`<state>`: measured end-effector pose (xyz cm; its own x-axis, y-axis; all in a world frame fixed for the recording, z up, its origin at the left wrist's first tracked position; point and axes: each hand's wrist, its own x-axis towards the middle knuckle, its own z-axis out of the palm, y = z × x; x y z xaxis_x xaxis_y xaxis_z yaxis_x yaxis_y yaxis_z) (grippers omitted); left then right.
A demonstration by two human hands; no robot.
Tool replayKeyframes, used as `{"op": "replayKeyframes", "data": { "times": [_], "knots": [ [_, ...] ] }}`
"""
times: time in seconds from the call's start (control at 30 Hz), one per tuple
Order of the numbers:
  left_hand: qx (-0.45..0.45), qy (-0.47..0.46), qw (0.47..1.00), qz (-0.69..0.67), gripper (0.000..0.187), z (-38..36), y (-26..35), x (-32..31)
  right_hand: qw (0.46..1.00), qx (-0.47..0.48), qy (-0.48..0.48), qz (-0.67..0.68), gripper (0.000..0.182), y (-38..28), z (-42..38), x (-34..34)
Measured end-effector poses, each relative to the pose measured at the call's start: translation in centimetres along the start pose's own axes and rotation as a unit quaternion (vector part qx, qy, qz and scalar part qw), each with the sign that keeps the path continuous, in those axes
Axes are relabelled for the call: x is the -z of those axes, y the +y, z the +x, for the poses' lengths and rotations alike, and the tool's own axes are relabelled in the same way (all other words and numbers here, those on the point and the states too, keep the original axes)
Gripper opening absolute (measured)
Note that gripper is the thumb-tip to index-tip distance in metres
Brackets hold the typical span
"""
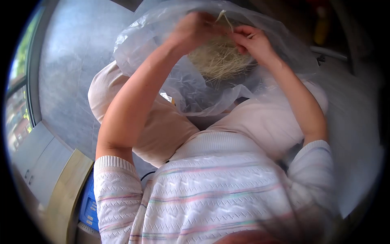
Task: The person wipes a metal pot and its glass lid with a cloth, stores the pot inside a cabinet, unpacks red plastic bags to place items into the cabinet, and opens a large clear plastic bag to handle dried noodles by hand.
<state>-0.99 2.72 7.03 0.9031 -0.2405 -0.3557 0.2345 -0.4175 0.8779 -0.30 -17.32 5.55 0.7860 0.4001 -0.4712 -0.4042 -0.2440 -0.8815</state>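
A large clear plastic bag (191, 95) lies open between my knees. Inside it is a heap of thin, pale yellow-green straw-like strands (221, 63). Above the heap, my right hand (252, 44) is closed in a pinch on a pale strand (227, 21), which rises from the fingertips and bends over at its top. My left hand (197, 30) is beside the strand, its fingertips close to those of my right hand. Motion blurs the left fingers, so their grip on the strand cannot be made out.
Grey floor (73, 69) spreads around the bag. At the left are a window (20, 93), a light cabinet (38, 158), a wooden board edge (69, 191) and a blue box (89, 205). A metal bar (329, 53) lies at the right.
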Motion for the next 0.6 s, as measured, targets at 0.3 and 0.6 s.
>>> {"op": "replayKeyframes", "data": {
  "times": [0.3, 0.6],
  "knots": [
    [0.027, 0.003, 0.977, -0.211, 0.025, 1.8, 0.2, -0.8, 0.997, 0.01, -0.07, -0.015, 0.029, -2.4, -0.4, 1.5],
    [0.037, -0.113, 0.976, -0.18, 0.025, 0.5, 0.9, -2.1, 0.996, 0.022, -0.065, 0.053, 0.03, -2.9, -1.3, 2.9]
  ]
}}
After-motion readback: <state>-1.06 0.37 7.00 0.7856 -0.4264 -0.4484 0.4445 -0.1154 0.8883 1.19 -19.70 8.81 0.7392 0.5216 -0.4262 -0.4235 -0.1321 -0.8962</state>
